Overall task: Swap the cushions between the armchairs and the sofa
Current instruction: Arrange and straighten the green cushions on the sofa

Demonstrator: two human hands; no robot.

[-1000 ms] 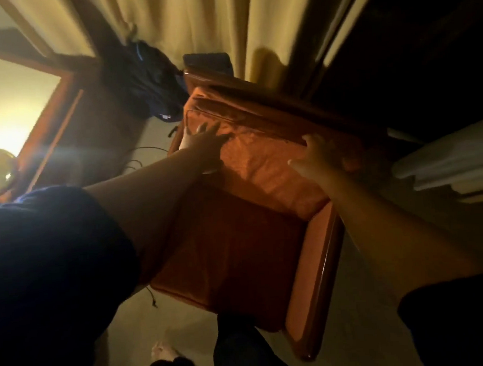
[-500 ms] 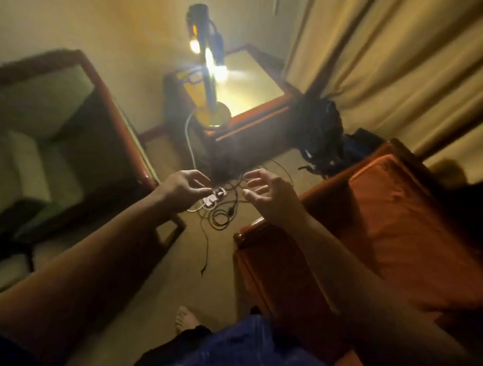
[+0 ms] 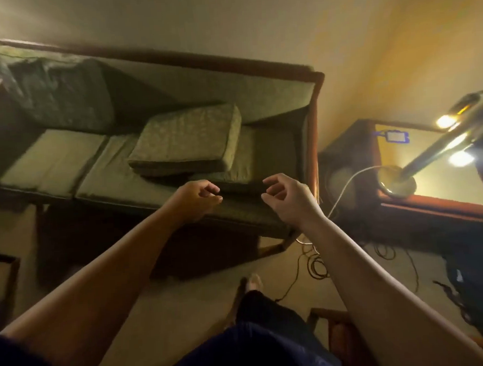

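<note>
A green sofa [image 3: 280,95] with a wooden frame stands against the wall ahead. One loose green cushion [image 3: 186,139] lies flat on its right-hand seat. Another green cushion [image 3: 57,95] leans against the backrest at the left. My left hand [image 3: 197,198] and my right hand [image 3: 288,198] hover in the air in front of the sofa's front edge, fingers loosely curled, holding nothing. Only a corner of the orange armchair [image 3: 340,338] shows at the bottom right.
A wooden side table [image 3: 434,207] with a lit lamp [image 3: 398,183] stands right of the sofa. Cables [image 3: 316,266] trail across the carpet below it. A dark bag [image 3: 475,279] lies at the right. My foot [image 3: 252,284] is on the floor.
I have turned from the orange armchair to the green sofa. Both hands left the orange cushion and now hang empty before the sofa.
</note>
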